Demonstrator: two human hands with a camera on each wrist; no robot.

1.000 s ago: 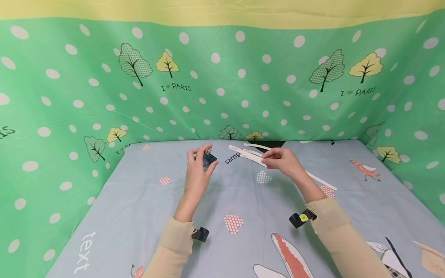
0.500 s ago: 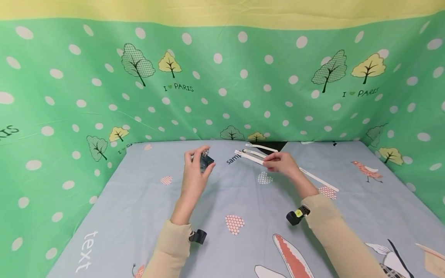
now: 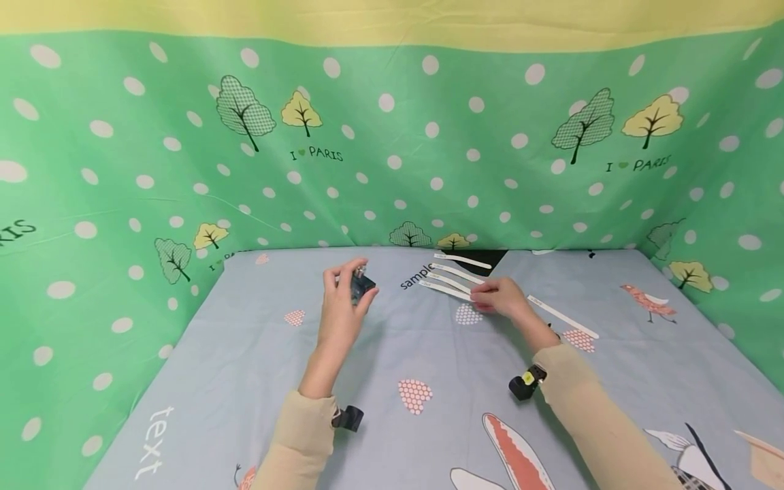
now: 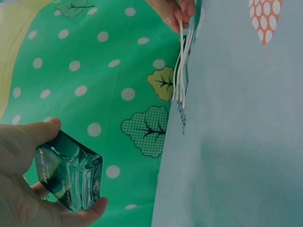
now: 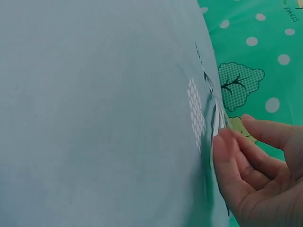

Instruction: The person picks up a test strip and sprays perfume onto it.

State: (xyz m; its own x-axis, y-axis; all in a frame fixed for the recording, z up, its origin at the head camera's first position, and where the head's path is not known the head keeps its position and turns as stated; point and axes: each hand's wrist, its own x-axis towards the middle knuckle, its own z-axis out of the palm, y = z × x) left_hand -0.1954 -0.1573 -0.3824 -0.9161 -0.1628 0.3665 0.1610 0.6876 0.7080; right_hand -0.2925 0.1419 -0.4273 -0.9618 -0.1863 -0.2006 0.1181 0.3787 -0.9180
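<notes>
A small faceted glass perfume bottle [image 4: 68, 170], dark teal with pale lettering, is held by my left hand [image 3: 343, 299] between thumb and fingers, above the table. The left wrist view shows the bottle tilted. To the right, my right hand [image 3: 502, 297] pinches the end of the nearest white paper strip [image 3: 444, 291]. In the right wrist view, the thumb [image 5: 229, 172] meets a finger at the strip, while another finger stands apart. Several similar white paper strips [image 3: 459, 260] fan out side by side beyond it, their printed ends pointing left; the print is too small to read.
One more white paper strip [image 3: 562, 317] lies apart, right of my right forearm. The table carries a grey-blue printed cloth [image 3: 245, 381]. A green dotted curtain [image 3: 367, 122] rises behind the table and along its sides.
My right hand has moved slightly toward me, bringing its strip to the near side of the others. The strips now lie more evenly spread. My left hand still holds the bottle, shifted slightly left.
</notes>
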